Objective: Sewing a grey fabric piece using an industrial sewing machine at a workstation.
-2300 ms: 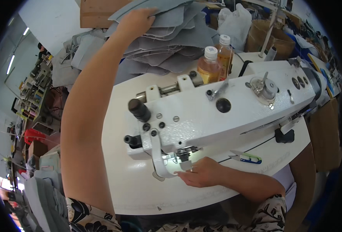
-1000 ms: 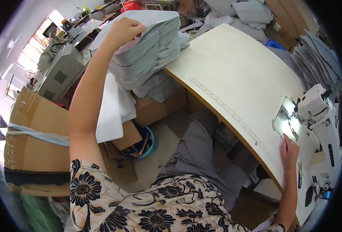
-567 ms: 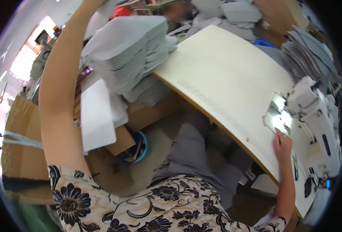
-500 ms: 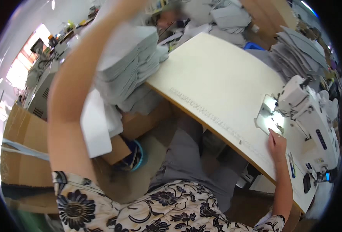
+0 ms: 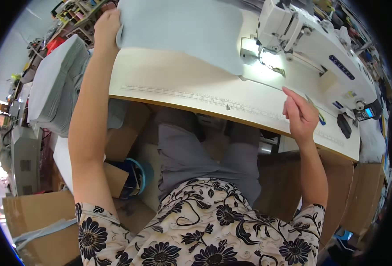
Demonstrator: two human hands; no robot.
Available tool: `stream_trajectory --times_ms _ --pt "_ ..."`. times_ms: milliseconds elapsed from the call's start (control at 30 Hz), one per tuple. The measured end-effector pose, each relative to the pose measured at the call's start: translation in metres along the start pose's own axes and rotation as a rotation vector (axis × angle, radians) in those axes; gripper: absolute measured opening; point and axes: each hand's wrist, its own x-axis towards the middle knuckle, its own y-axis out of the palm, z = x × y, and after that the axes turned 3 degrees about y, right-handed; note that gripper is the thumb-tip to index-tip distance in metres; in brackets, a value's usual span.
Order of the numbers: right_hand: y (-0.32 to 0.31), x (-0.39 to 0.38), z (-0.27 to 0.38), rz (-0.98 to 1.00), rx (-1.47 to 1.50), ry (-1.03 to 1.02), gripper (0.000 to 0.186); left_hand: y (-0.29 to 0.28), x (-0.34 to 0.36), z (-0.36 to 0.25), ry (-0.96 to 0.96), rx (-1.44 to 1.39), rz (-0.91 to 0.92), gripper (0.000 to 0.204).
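Note:
My left hand [image 5: 107,29] is closed on the left edge of a pale grey-blue fabric panel [image 5: 182,29], at the far left of the sewing table [image 5: 156,66]. The panel spreads over the back of the tabletop, its near right corner beside the lit needle area of a white sewing machine [image 5: 289,33]. In front of that needle area is my right hand [image 5: 300,114], with the index finger stretched out and the other fingers partly curled. Nothing shows in it, and it is apart from the panel.
A tall stack of grey panels [image 5: 56,88] stands left of the table. Snips [image 5: 321,119] and a black object [image 5: 344,126] lie right of my right hand. A ruler strip [image 5: 182,94] runs along the front edge. Below left are a blue bin [image 5: 148,175] and cardboard boxes [image 5: 41,213].
My head view has swung to the left. My left arm has come from the raised position over the stack to the table, and a fabric panel now lies there. My right hand has drawn back from the needle area.

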Motion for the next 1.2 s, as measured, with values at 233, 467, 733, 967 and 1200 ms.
stream_trajectory --times_ms 233,467,733,967,1200 --pt "0.059 0.033 -0.004 0.175 -0.104 -0.098 0.023 -0.042 -0.044 0.094 0.261 1.036 0.249 0.040" --pt "0.115 0.038 -0.022 0.484 -0.536 -0.157 0.048 0.054 -0.164 0.070 0.430 0.847 0.744 0.060" --pt "0.105 0.050 -0.035 0.616 -0.546 -0.028 0.047 0.049 -0.180 0.061 0.772 0.290 0.320 0.020" --pt "0.104 0.047 -0.044 0.664 -0.553 0.011 0.049 -0.206 -0.299 0.070 0.407 0.826 -0.107 0.009" --pt "0.099 0.051 -0.066 0.629 -0.526 -0.036 0.047 -0.359 -0.284 0.144 -0.448 1.411 -0.160 0.065"
